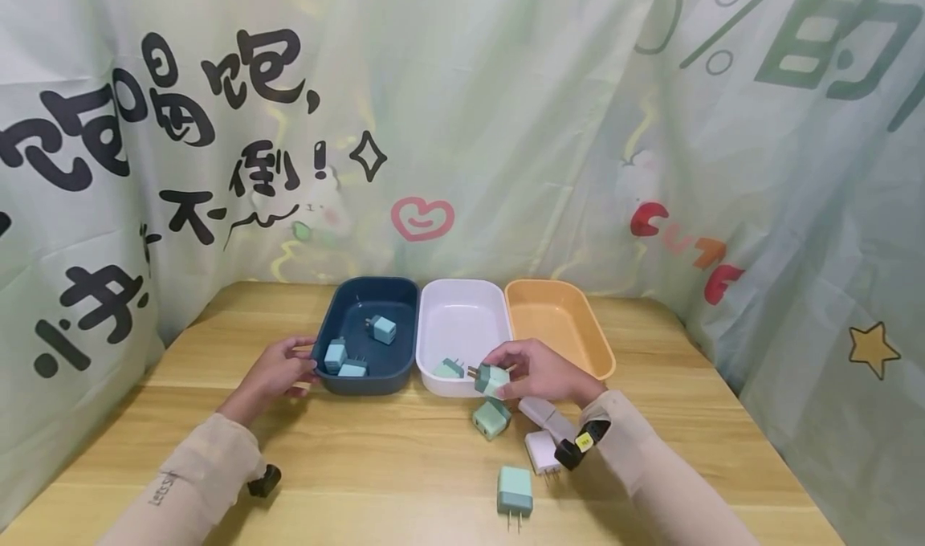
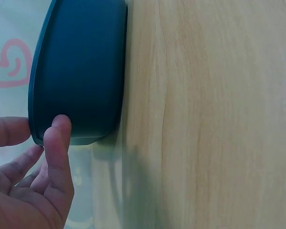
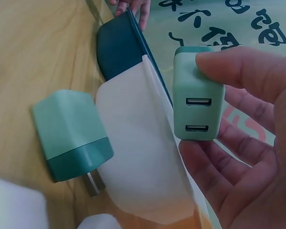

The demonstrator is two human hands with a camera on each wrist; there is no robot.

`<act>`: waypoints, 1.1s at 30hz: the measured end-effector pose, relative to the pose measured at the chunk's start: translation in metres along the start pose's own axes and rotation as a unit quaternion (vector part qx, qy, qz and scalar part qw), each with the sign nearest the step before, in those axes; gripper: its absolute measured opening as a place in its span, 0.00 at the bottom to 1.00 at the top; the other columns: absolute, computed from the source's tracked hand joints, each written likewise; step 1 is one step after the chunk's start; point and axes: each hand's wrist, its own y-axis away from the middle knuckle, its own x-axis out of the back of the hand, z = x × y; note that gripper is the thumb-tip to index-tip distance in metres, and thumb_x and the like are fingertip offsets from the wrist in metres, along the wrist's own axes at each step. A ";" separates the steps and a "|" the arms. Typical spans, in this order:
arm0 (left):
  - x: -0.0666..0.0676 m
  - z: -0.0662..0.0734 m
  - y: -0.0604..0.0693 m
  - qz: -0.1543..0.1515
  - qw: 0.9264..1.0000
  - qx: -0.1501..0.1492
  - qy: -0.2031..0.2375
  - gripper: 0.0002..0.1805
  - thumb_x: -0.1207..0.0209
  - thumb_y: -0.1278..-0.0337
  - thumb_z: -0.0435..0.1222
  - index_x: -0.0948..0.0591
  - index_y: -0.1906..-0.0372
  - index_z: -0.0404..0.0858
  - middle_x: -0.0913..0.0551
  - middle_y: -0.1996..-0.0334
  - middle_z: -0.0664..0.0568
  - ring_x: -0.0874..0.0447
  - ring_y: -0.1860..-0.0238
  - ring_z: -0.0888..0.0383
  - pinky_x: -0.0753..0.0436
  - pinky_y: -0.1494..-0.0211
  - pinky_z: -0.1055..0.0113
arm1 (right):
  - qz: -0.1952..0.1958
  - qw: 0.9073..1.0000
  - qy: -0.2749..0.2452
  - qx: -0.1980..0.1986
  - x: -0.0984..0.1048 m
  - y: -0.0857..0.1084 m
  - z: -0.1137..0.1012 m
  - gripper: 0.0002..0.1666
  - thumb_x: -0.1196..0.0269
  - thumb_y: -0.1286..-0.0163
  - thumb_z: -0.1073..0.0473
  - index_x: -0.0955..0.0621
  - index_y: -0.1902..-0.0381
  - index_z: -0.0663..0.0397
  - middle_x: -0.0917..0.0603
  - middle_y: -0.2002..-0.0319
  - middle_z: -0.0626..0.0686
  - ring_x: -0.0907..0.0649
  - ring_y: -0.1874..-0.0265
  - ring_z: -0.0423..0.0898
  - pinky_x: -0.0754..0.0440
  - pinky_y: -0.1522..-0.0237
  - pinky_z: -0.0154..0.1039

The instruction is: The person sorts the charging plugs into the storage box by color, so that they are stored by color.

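My right hand point(image 1: 538, 369) pinches a light green USB wall charger point(image 3: 198, 95) between thumb and fingers, over the front rim of the white bin point(image 1: 462, 313). Its two USB ports face the right wrist camera, and its prongs point left in the head view. One green charger point(image 1: 449, 368) lies inside that bin. At the left, my left hand point(image 1: 278, 368) holds the rim of the navy bin point(image 2: 81, 67), with fingertips against its outer wall. Several light blue chargers, one of them near the middle point(image 1: 381, 330), lie in the navy bin.
An orange bin point(image 1: 552, 313) adjoins the white one on the right. On the wooden table, a green charger point(image 1: 491, 419), white chargers point(image 1: 542, 452) and another green charger point(image 1: 515, 490) lie below the right hand. A printed curtain point(image 1: 506, 128) hangs behind.
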 end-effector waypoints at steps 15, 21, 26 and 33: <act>0.000 -0.001 -0.003 0.005 1.000 0.007 -0.005 0.28 0.52 0.36 0.26 0.38 0.31 0.31 0.28 0.42 0.30 0.18 0.64 0.52 0.17 0.67 0.60 | 0.022 0.999 0.033 -0.018 0.009 -0.031 -0.002 0.23 0.28 0.45 0.66 0.19 0.50 0.60 0.17 0.54 0.52 0.19 0.53 0.50 0.20 0.50 0.47; 0.000 -0.002 -0.002 0.005 1.000 0.006 -0.003 0.28 0.52 0.35 0.26 0.38 0.30 0.32 0.28 0.42 0.31 0.18 0.64 0.51 0.17 0.68 0.59 | 0.025 0.999 0.034 -0.030 0.012 -0.042 0.001 0.23 0.29 0.45 0.67 0.19 0.50 0.59 0.17 0.54 0.52 0.19 0.53 0.52 0.21 0.48 0.50; -0.001 -0.001 -0.001 0.005 1.000 0.003 0.001 0.28 0.52 0.35 0.27 0.38 0.30 0.31 0.28 0.42 0.31 0.18 0.63 0.51 0.17 0.68 0.60 | 0.027 0.999 0.030 -0.033 0.014 -0.049 -0.002 0.23 0.29 0.44 0.67 0.20 0.49 0.63 0.18 0.53 0.55 0.19 0.52 0.54 0.22 0.47 0.51; -0.001 -0.001 -0.001 0.003 1.000 0.002 0.006 0.28 0.52 0.36 0.27 0.38 0.30 0.31 0.27 0.43 0.31 0.18 0.63 0.50 0.17 0.68 0.60 | 0.032 0.998 0.032 -0.050 0.019 -0.066 0.008 0.23 0.28 0.45 0.67 0.19 0.50 0.61 0.18 0.55 0.54 0.18 0.53 0.53 0.20 0.49 0.44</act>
